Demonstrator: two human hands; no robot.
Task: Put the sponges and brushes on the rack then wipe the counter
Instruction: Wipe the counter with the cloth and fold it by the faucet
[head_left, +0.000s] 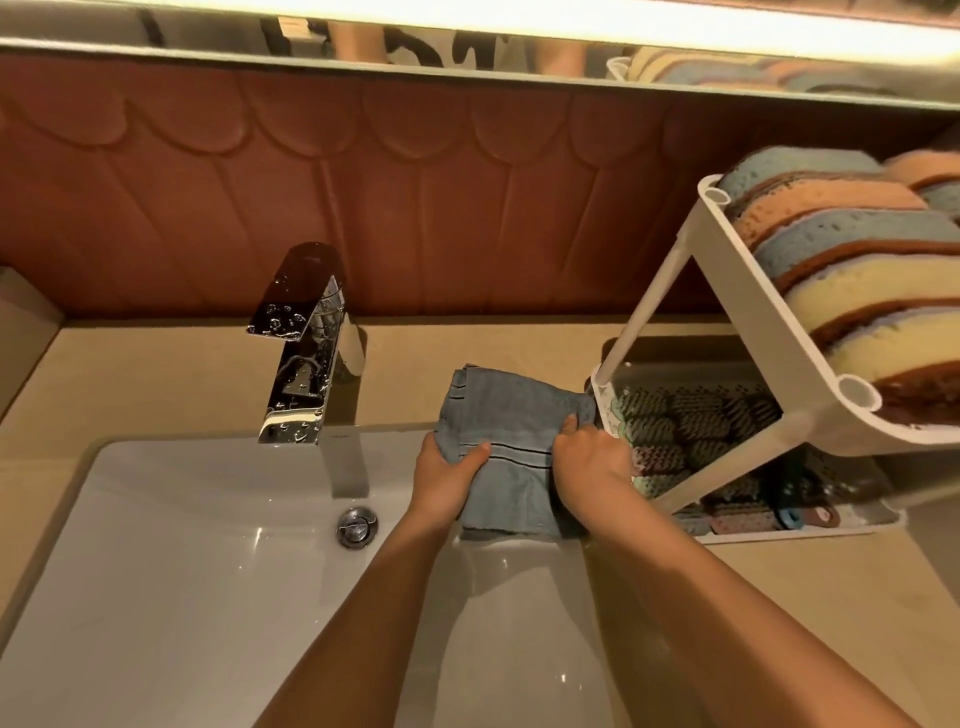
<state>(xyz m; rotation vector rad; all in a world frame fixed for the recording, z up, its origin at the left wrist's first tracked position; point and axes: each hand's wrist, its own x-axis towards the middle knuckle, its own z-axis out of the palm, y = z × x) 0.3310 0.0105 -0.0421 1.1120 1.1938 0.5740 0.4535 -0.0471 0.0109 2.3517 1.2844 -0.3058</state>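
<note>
Folded grey-blue cloth with thin dark stripes (511, 415), flat on beige stone counter (182, 374) at back right corner of white ceramic sink (182, 545), near edge overhanging basin, just beside white plastic two-tier rack (753, 291). Gripped at left edge by left hand (447, 480), thumb on top; pinched at right side by right hand (592, 462), fingers curled. Blue, orange, yellow sponges (841, 270) packed on upper tier, bristle brushes (691, 421) on lower

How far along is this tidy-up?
Done, it seems: sponges sit on top of the rack, brushes on its lower shelf. In hand: the left hand and right hand grip a blue cloth at the sink. Left: wiping the counter.
</note>
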